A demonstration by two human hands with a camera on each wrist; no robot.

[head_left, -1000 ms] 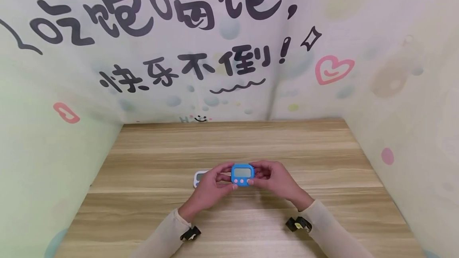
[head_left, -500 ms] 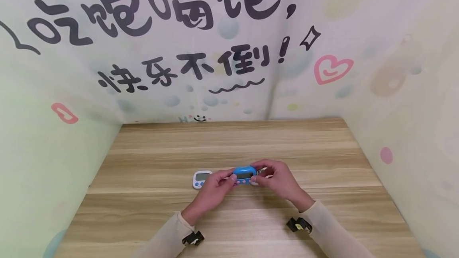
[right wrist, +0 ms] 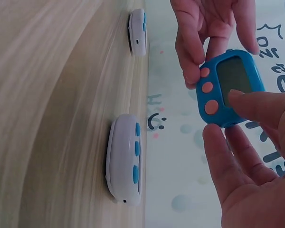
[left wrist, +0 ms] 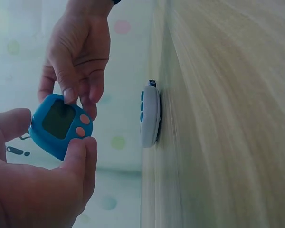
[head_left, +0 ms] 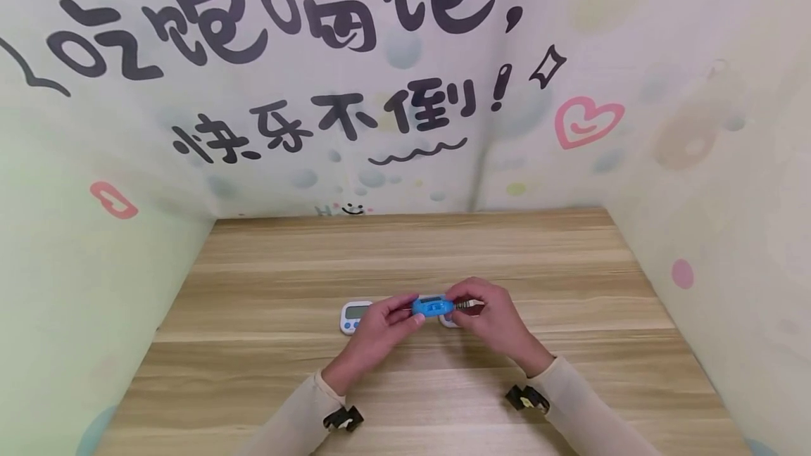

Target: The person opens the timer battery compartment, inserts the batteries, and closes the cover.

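Observation:
A blue digital timer (head_left: 433, 307) with pinkish-orange buttons is held clear of the table between both hands. My left hand (head_left: 380, 333) pinches one end between thumb and fingers. My right hand (head_left: 494, 312) grips the other end, its thumb over the edge of the screen in the right wrist view. From the head the timer shows a narrow edge, while its grey screen (right wrist: 232, 78) is plain in the right wrist view. A white timer (head_left: 356, 315) with blue buttons lies by my left hand. Another white timer (right wrist: 126, 159) lies under my right hand, mostly hidden from the head.
The wood-grain table (head_left: 412, 252) runs back to a printed wall (head_left: 405, 174) with large dark lettering. Pale side walls (head_left: 690, 217) close in the left and right. Both sleeves carry a small black wrist device (head_left: 529, 397).
The blue timer has tipped over, from its screen facing the head camera to an edge facing it. Both hands keep hold. The white timers have come more into view beside and beneath the hands.

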